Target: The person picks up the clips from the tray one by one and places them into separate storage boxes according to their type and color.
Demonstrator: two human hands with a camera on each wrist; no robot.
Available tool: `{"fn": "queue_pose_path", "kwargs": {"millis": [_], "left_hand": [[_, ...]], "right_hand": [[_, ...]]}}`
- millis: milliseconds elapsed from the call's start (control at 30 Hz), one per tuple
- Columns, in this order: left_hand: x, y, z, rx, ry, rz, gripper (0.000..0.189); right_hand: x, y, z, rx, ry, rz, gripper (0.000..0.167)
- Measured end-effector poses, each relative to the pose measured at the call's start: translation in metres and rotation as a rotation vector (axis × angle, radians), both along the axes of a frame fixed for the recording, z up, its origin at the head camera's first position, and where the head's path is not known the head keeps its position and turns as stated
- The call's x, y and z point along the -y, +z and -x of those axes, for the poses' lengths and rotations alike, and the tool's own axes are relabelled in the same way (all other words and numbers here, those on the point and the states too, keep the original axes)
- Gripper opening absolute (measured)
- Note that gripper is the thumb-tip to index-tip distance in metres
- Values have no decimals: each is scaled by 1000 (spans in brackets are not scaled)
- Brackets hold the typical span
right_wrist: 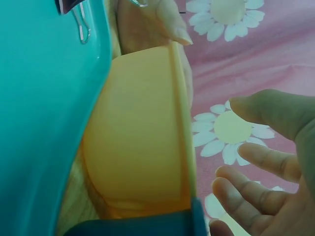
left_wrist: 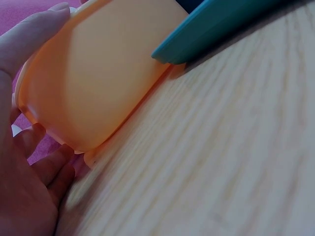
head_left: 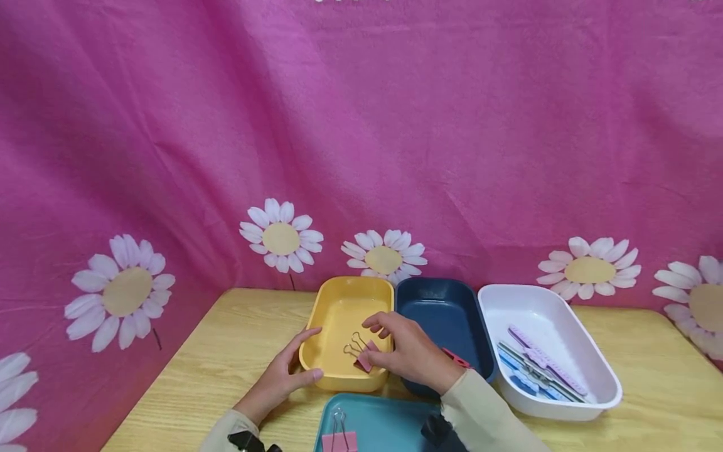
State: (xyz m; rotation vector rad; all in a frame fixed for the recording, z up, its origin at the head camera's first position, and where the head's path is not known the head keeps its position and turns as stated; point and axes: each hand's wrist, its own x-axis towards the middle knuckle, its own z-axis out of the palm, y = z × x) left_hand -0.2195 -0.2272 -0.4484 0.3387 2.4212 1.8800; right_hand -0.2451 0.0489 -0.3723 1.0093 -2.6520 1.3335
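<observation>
My left hand grips the yellow bin at its near left corner, thumb at the rim and fingers along the outside. A pink binder clip with wire handles is inside that bin, partly overlapped by my right thumb. Above the bin's right side, my right hand has its fingers parted. The right wrist view shows nothing between those fingers. Another pink binder clip sits on the teal tray in front, cut off by the frame's lower edge.
Beside the yellow bin stands a dark blue bin, with a red item partly hidden behind my right wrist. Farther right, a white bin contains a purple ruler-like strip and several blue and grey long pieces. A pink flowered cloth hangs behind the wooden table.
</observation>
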Motion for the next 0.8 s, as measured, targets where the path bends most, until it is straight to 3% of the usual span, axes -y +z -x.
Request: {"fn": "queue_pose_path", "kwargs": {"millis": [400,800], "left_hand": [[1,-2,4,-14,17,25,67],[-1,-2,3,-12,11,12,69]], "right_hand": [[1,7,-4,-18,-23,-1,39],[-1,19,-17,-40,50,13,41]]}}
